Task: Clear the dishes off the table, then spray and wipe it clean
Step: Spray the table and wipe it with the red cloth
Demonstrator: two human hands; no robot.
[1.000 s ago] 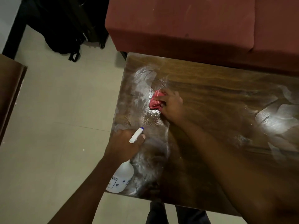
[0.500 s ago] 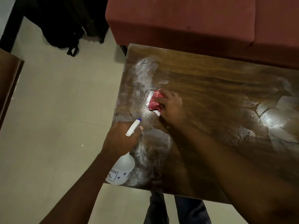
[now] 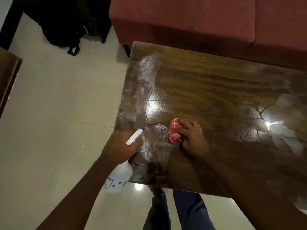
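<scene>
A dark wooden table [image 3: 216, 90] fills the right of the head view, its top streaked with wet spray and white smears along the left edge. My right hand [image 3: 192, 138] grips a crumpled red patterned cloth [image 3: 174, 131] and presses it on the tabletop near the front left. My left hand [image 3: 121, 145] holds a white spray bottle [image 3: 118, 177] by its neck at the table's left edge; its white nozzle with a blue tip [image 3: 134, 136] points up and to the right. No dishes show on the table.
A red sofa [image 3: 191, 19] stands right behind the table. A black backpack [image 3: 61, 27] lies on the pale tiled floor [image 3: 58, 105] at the upper left. A brown furniture edge [image 3: 8, 77] juts in at the far left. My legs [image 3: 174, 211] are at the table's near edge.
My right hand has dragged the red cloth toward me and to the right across the wet patch. My left hand still holds the spray bottle by the table's left edge.
</scene>
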